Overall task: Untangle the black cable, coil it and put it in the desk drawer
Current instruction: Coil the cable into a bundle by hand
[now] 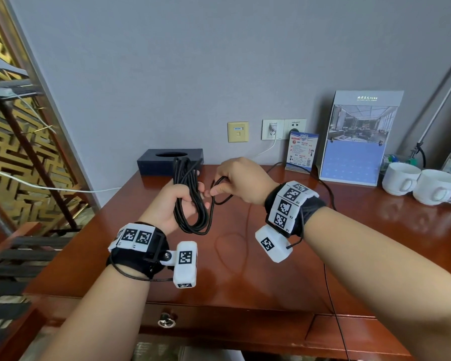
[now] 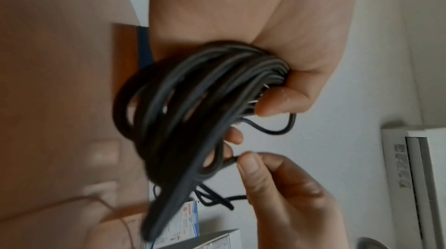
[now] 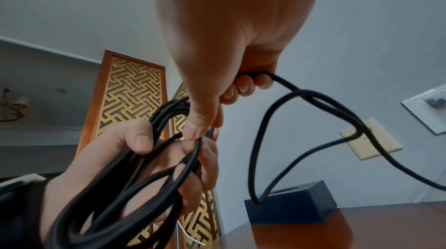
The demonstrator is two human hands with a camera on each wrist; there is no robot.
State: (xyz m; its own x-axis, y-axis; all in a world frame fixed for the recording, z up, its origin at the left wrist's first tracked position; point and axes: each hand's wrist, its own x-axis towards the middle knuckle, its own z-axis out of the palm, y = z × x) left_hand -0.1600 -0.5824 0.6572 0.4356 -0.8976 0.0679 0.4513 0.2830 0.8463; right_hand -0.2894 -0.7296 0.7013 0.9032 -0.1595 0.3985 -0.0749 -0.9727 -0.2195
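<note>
My left hand [image 1: 179,201] grips a bundle of several loops of the black cable [image 1: 190,204] above the wooden desk [image 1: 245,256]; the loops hang below the palm. My right hand [image 1: 238,182] pinches a free strand of the same cable close to the left fingers. In the left wrist view the coil [image 2: 193,119] lies across the left palm, and the right hand [image 2: 277,186] holds a strand beside it. The right wrist view shows the right hand [image 3: 229,91] holding a loose loop of the cable [image 3: 277,129], with the left hand [image 3: 144,157] around the coil. The drawer [image 1: 219,319] with its ring pull [image 1: 166,320] is closed.
A dark tissue box [image 1: 170,161] stands at the desk's back left. Wall sockets [image 1: 283,128], a small card [image 1: 303,152] and a standing brochure [image 1: 357,142] are at the back. Two white cups [image 1: 419,183] sit at the far right. A thin black wire [image 1: 328,194] runs over the desk.
</note>
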